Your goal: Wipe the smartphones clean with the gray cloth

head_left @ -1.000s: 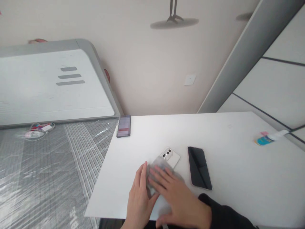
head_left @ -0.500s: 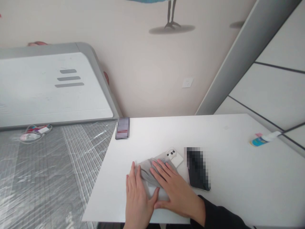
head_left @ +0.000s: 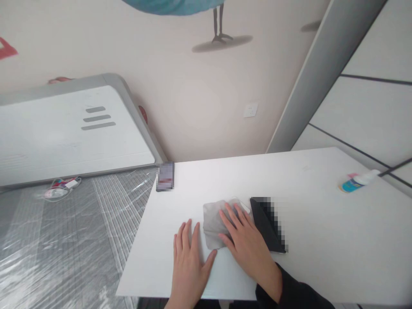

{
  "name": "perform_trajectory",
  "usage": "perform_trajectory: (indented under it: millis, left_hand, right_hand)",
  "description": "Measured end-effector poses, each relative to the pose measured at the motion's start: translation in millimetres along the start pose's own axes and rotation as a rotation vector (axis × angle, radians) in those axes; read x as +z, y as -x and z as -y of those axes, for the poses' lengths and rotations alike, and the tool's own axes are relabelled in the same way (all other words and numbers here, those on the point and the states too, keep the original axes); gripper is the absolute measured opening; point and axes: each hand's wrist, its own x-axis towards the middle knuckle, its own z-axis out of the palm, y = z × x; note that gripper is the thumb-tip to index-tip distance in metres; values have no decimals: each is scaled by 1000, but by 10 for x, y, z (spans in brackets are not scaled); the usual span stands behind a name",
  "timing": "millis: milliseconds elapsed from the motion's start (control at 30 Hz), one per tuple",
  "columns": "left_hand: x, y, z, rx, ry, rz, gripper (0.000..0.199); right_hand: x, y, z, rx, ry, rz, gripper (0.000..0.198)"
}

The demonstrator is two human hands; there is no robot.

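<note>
white table (head_left: 322, 223) by beige wall | right hand (head_left: 247, 244) flat on grey cloth (head_left: 214, 223) (over phone) | left hand (head_left: 189, 262) flat, empty

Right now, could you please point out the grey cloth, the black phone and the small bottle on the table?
grey cloth (head_left: 213, 223): head view, on its bare left half beside the fingers.
black phone (head_left: 262, 221): head view, on its dark face, left of the blurred patch.
small bottle (head_left: 351, 185): head view, on its blue label.
</note>
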Motion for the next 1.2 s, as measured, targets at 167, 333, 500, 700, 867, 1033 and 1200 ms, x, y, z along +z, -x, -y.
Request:
perform_trajectory:
  millis: [167, 333, 500, 700, 867, 1033, 1200]
  left_hand:
    - [42, -111, -41, 29, 60, 53, 64]
    - [84, -266, -102, -38, 137, 57, 60]
    - [67, -365, -109, -73, 274, 63, 54]
    - [-19, -293, -183, -88, 499, 134, 40]
    - [-43, -275, -167, -78, 546, 153, 35]
    - [-66, -284, -169, -90, 548, 135, 30]
    - [-92, -306, -194, -78, 554, 111, 32]
  right_hand:
    - [-17, -97, -244, 92, 26, -29, 54]
    - [-1, -110, -265, 92, 9, -37, 56]
    - [-2, -99, -232, 71, -19, -71, 58]
    - [-118, -136, -75, -30, -60, -114, 71]
    - [-237, -135, 109, -316, -122, -55, 61]
    - [-279, -187, -76, -293, -128, -79, 51]
    - [-236, -135, -5, -379, -126, -73, 49]
